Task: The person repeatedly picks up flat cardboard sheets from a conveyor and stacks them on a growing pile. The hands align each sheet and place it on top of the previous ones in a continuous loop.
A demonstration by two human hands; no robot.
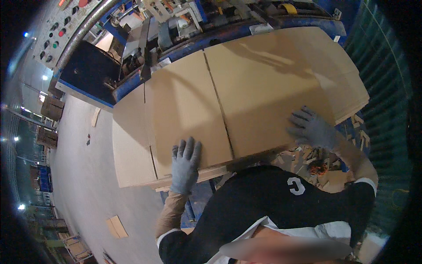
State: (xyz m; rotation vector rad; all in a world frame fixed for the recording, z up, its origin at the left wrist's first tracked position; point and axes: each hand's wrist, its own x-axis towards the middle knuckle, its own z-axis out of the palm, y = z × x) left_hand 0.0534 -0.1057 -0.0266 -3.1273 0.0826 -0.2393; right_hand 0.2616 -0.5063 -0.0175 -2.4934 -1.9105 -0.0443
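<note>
the gloved left hand [185, 169] lies flat and open, closed on nothing, at the near edge of a stack of brown cardboard sheets [259, 97]; the gloved right hand [315, 130] rests open, fingers spread, on its right part. cardboard scraps [303, 160] lie littered below. the stack's far edge meets a blue machine [187, 49]. a ridged green wall [387, 83] stands at right; grey floor [96, 171] stretches left toward bright lamps [21, 207].

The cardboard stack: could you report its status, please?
Left hand, right hand open on cardboard stack. Stack flat beside blue machine. Scraps lower, at right.
</note>
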